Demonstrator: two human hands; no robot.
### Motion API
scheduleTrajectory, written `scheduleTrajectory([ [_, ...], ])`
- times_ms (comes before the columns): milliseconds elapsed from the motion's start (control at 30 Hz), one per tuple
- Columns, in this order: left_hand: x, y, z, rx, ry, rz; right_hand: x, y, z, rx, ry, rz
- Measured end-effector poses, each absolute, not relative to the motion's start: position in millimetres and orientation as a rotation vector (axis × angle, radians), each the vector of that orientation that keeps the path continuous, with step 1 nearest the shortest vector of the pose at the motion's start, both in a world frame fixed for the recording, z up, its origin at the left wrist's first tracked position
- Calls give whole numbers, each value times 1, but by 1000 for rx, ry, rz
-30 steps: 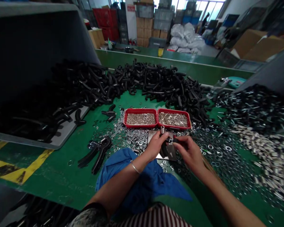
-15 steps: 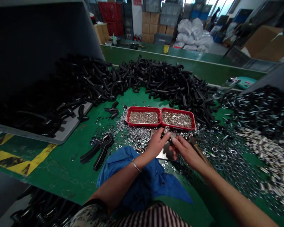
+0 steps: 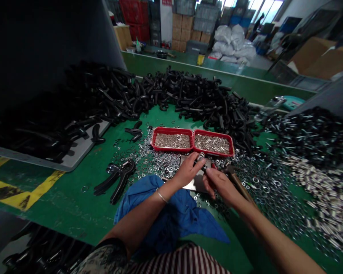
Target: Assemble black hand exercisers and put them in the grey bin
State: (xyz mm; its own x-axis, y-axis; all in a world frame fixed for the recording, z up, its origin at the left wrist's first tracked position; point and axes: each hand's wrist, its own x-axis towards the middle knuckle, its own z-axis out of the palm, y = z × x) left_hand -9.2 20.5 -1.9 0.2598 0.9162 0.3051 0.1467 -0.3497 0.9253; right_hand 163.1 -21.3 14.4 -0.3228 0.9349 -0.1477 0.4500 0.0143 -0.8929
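Note:
Over a flat metal plate (image 3: 194, 185), my two hands meet. My left hand (image 3: 188, 169) is closed, pinching a small shiny metal part (image 3: 201, 155) with a ring-like end. The fingers of my right hand (image 3: 219, 182) close on a small dark piece (image 3: 204, 168) that reaches toward the left fingertips. Whether the two pieces are joined I cannot tell. Just beyond the hands stand two red trays, the left tray (image 3: 173, 150) and the right tray (image 3: 231, 146), with small metal pins and bits inside. A wooden-handled hammer (image 3: 240, 185) lies beside my right wrist.
A black spring hand grip (image 3: 122, 176) lies at left near a blue cloth (image 3: 148, 190). Black curved handles (image 3: 185, 91) are heaped behind the trays. Loose washers (image 3: 263, 198) and metal sleeves (image 3: 328, 201) cover the right side. A grey bin (image 3: 77, 160) stands at left.
My right hand has turned a little, and a dark piece now shows between my hands. My left hand keeps its pinch on the metal part. The view has shifted slightly.

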Motion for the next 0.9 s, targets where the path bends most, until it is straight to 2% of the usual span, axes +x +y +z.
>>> scheduleTrajectory([
  [67, -9, 20, -1, 1780, 933, 1184, 163, -23, 14, -1367, -1749, 1526],
  [200, -8, 19, -2, 1741, 992, 1213, 160, -24, 18, -1456, -1622, 1318],
  [233, -8, 19, -2, 1738, 996, 1221, 159, -24, 20, -1461, -1600, 1355],
  [333, -7, 19, -4, 1769, 981, 1231, 159, -26, 20, -1406, -1584, 1715],
  [367, -7, 18, -4, 1766, 988, 1226, 159, -26, 20, -1418, -1615, 1679],
  [467, -6, 16, -4, 1722, 1045, 1227, 159, -28, 18, -1509, -1700, 1152],
  [500, -6, 15, -4, 1724, 1047, 1230, 158, -29, 17, -1513, -1686, 1084],
  [633, -6, 11, -1, 1793, 993, 1234, 154, -32, 19, -1426, -1583, 1516],
  [667, -6, 11, 0, 1795, 995, 1232, 154, -33, 21, -1432, -1603, 1487],
  [767, -8, 13, 3, 1814, 1047, 1211, 154, -35, 26, -1497, -1743, 1119],
  [900, -6, 18, 1, 2138, 1147, 869, 161, -47, 16, -1539, -1758, 1216],
])
